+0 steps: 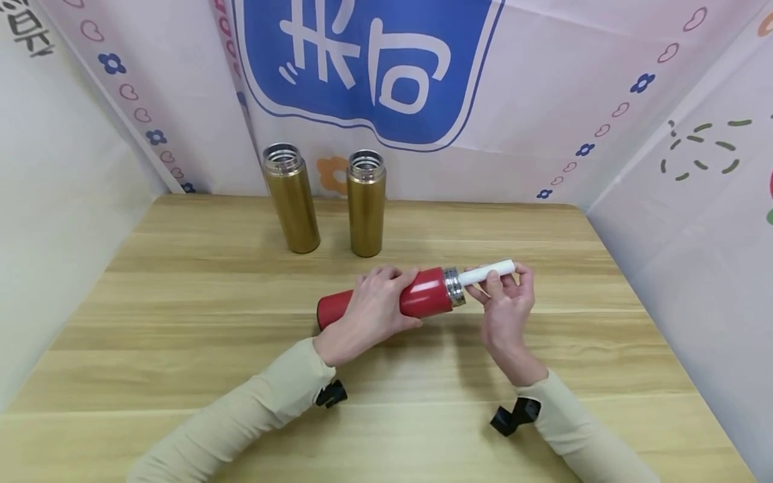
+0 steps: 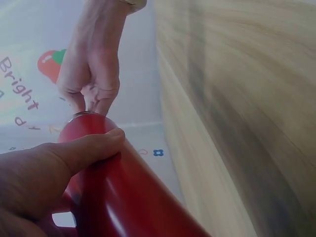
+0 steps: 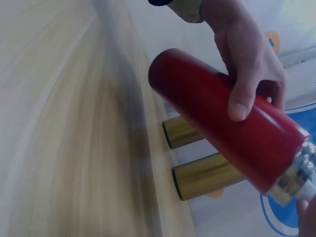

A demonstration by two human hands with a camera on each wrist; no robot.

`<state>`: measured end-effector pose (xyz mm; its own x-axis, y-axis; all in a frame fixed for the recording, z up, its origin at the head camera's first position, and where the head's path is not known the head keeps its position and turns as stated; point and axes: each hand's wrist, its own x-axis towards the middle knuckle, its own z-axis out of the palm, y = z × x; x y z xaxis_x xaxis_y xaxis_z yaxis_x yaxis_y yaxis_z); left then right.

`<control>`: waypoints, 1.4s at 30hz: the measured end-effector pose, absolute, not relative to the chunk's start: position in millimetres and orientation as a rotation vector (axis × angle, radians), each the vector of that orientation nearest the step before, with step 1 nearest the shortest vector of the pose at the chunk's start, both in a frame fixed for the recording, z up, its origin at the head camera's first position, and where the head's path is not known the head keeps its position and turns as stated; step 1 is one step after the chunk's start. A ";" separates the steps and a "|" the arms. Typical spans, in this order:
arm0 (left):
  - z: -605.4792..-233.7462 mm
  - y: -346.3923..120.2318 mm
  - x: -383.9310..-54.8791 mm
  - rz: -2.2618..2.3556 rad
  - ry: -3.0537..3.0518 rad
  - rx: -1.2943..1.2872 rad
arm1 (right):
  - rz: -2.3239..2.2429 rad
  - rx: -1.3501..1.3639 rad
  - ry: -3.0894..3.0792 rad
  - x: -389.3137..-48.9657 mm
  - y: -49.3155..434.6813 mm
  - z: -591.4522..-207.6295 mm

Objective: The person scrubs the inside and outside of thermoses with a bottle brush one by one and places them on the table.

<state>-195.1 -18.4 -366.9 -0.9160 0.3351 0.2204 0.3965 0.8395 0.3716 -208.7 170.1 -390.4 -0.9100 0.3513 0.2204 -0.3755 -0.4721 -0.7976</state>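
A red thermos bottle (image 1: 427, 292) without a lid lies nearly level above the table, its silver threaded neck toward the right. My left hand (image 1: 373, 305) grips it around the middle; in the left wrist view the thumb lies along the red bottle (image 2: 133, 197). With my right hand (image 1: 507, 308) I pinch a white cylindrical stick (image 1: 488, 272) between thumb and fingers. The stick's left end is at the bottle's mouth, and its far tip points right and slightly up. In the right wrist view the bottle (image 3: 222, 118) is tilted, with the stick at its neck.
Two gold bottles without lids, one on the left (image 1: 292, 201) and one on the right (image 1: 366, 204), stand upright at the back of the wooden table (image 1: 181, 288). Printed cloth walls (image 1: 483, 168) enclose the table at the back and sides.
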 end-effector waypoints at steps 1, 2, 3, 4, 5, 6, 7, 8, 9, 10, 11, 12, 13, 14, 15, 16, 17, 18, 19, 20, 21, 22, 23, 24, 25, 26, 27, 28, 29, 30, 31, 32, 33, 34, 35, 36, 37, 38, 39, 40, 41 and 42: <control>-367.7 -19.5 -195.5 -0.627 -2.875 -0.576 | 2.385 0.029 -1.294 -209.4 172.1 -389.7; -368.5 -20.8 -195.8 -0.623 -2.881 -0.573 | 2.391 0.023 -1.277 -210.3 175.1 -388.8; -369.2 -22.2 -196.1 -0.619 -2.887 -0.565 | 2.396 0.016 -1.253 -211.4 179.0 -387.9; -369.9 -23.8 -196.6 -0.611 -2.895 -0.553 | 2.402 0.010 -1.215 -212.5 183.8 -386.8; -370.4 -25.6 -197.0 -0.603 -2.903 -0.538 | 2.399 0.003 -1.175 -213.7 189.4 -385.9; -371.0 -27.5 -197.4 -0.590 -2.909 -0.523 | 2.399 -0.007 -1.134 -214.5 195.3 -385.1; -371.6 -29.3 -197.6 -0.584 -2.917 -0.511 | 2.401 -0.019 -1.099 -215.0 201.2 -384.5; -371.9 -30.9 -197.6 -0.573 -2.923 -0.507 | 2.409 -0.029 -1.061 -215.3 206.6 -384.0; -372.1 -32.3 -197.6 -0.566 -2.927 -0.507 | 2.411 -0.039 -1.040 -215.4 211.5 -383.7; -372.1 -33.5 -197.4 -0.560 -2.930 -0.509 | 2.414 -0.043 -1.028 -215.3 215.5 -383.0; -372.0 -34.6 -197.1 -0.560 -2.933 -0.513 | 2.411 -0.047 -1.031 -215.5 218.7 -382.2; -371.8 -35.5 -196.8 -0.566 -2.936 -0.516 | 2.422 -0.045 -1.023 -215.7 221.3 -381.2; -371.3 -36.1 -196.7 -0.571 -2.936 -0.521 | 2.420 -0.041 -1.026 -216.0 223.5 -379.5; -370.7 -36.6 -196.5 -0.577 -2.933 -0.523 | 2.416 -0.033 -1.021 -216.8 225.3 -377.7; -370.3 -37.2 -196.4 -0.583 -2.929 -0.519 | 2.408 -0.025 -1.013 -217.6 227.2 -375.9; -369.9 -38.0 -196.3 -0.587 -2.926 -0.513 | 2.407 -0.021 -0.994 -218.4 229.1 -373.9; -369.8 -38.7 -196.3 -0.591 -2.923 -0.509 | 2.403 -0.022 -0.974 -219.3 231.2 -372.2; -369.7 -39.5 -196.1 -0.591 -2.920 -0.507 | 2.403 -0.025 -0.952 -219.8 233.3 -370.8; -369.7 -40.4 -195.9 -0.590 -2.918 -0.507 | 2.398 -0.033 -0.944 -220.2 235.4 -369.5; -369.8 -41.3 -195.6 -0.592 -2.917 -0.506 | 2.401 -0.039 -0.928 -220.5 237.5 -368.8; -370.3 -42.2 -195.4 -0.594 -2.920 -0.505 | 2.406 -0.048 -0.915 -220.6 239.5 -368.2; -370.4 -43.2 -194.9 -0.593 -2.924 -0.502 | 2.407 -0.056 -0.912 -220.7 241.3 -367.8; -370.7 -44.0 -194.5 -0.593 -2.931 -0.500 | 2.405 -0.062 -0.913 -220.8 242.9 -367.6; -370.6 -44.8 -193.9 -0.597 -2.937 -0.498 | 2.408 -0.066 -0.913 -220.8 244.2 -367.4; -370.9 -45.5 -193.6 -0.599 -2.944 -0.495 | 2.412 -0.066 -0.911 -220.9 245.5 -367.3; -371.0 -46.0 -193.2 -0.601 -2.950 -0.493 | 2.415 -0.067 -0.908 -220.9 246.4 -367.2; -371.0 -46.5 -193.0 -0.598 -2.955 -0.492 | 2.418 -0.067 -0.906 -221.0 247.3 -367.1; -370.9 -47.2 -192.6 -0.596 -2.958 -0.491 | 2.421 -0.065 -0.902 -221.5 247.8 -366.8; -370.7 -47.5 -192.4 -0.597 -2.961 -0.490 | 2.428 -0.063 -0.894 -221.9 248.3 -366.3; -370.2 -47.7 -192.0 -0.597 -2.962 -0.492 | 2.432 -0.062 -0.888 -222.6 248.8 -365.9; -370.0 -47.8 -192.0 -0.591 -2.962 -0.495 | 2.434 -0.060 -0.882 -223.2 249.6 -365.6; -369.6 -47.8 -191.8 -0.590 -2.961 -0.499 | 2.434 -0.059 -0.880 -224.0 250.4 -365.4; -369.2 -47.8 -191.6 -0.586 -2.960 -0.502 | 2.435 -0.058 -0.877 -224.5 251.2 -365.3; -369.0 -47.7 -191.6 -0.586 -2.959 -0.504 | 2.436 -0.057 -0.874 -225.0 251.9 -365.1; -368.9 -47.5 -191.6 -0.587 -2.959 -0.506 | 2.435 -0.058 -0.875 -225.4 252.5 -364.8; -369.0 -47.4 -191.6 -0.588 -2.956 -0.508 | 2.433 -0.058 -0.878 -225.7 253.0 -364.7; -369.2 -47.3 -191.7 -0.593 -2.952 -0.509 | 2.433 -0.058 -0.878 -225.8 253.0 -364.5; -369.3 -47.3 -191.7 -0.598 -2.950 -0.507 | 2.433 -0.061 -0.881 -225.9 252.5 -364.2; -369.5 -47.2 -191.8 -0.603 -2.944 -0.502 | 2.438 -0.065 -0.881 -225.9 251.7 -363.9; -369.8 -47.2 -192.0 -0.607 -2.938 -0.498 | 2.443 -0.071 -0.881 -225.9 250.5 -363.6; -370.0 -47.2 -192.2 -0.608 -2.930 -0.494 | 2.445 -0.078 -0.888 -226.0 248.9 -363.5; -370.2 -47.2 -192.3 -0.611 -2.922 -0.488 | 2.446 -0.085 -0.893 -225.9 247.2 -363.6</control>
